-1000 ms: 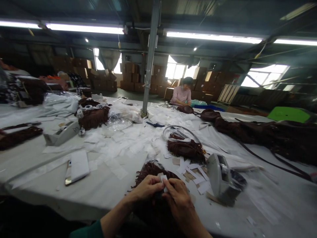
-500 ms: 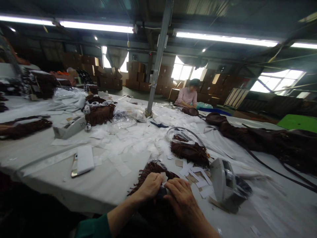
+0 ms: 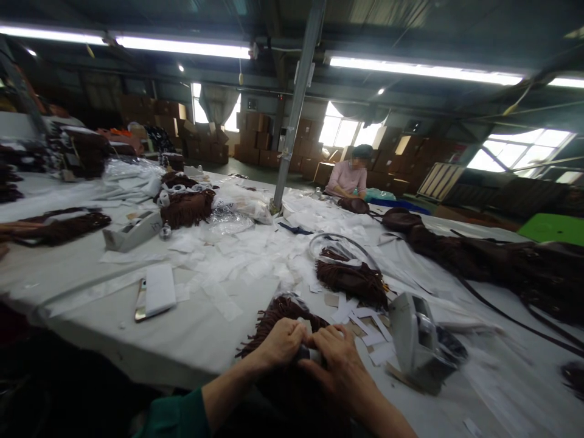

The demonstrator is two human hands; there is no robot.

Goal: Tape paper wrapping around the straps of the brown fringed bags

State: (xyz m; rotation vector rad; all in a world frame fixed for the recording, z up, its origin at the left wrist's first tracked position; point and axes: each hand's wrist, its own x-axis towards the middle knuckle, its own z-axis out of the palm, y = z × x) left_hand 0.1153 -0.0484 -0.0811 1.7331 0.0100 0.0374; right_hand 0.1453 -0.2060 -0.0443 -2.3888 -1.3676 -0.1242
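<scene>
A dark brown fringed bag (image 3: 261, 333) lies at the table's near edge, under and beyond my hands. My left hand (image 3: 283, 342) is closed, with thumb and fingertips pinching a small white piece of paper (image 3: 303, 325) at the bag's near side. Beside it, my right hand (image 3: 336, 359) curls its fingers over a white-wrapped part of the bag (image 3: 314, 354), with the thumb below. The fingers hide what exactly lies beneath the wrap. To the right of my right hand stands a grey tape dispenser (image 3: 410, 337).
Paper slips (image 3: 371, 334) lie between the dispenser and another fringed bag (image 3: 351, 280). A phone (image 3: 140, 304) is on the left, near a second tape dispenser (image 3: 132, 231). Dark bags (image 3: 493, 261) are heaped at right. A metal post (image 3: 292, 121) rises mid-table; a person (image 3: 349, 176) works beyond.
Both hands have drawn slightly closer around the white wrap, and less of the paper shows. The view has shifted a little; at far left another person's hand and bag have moved right.
</scene>
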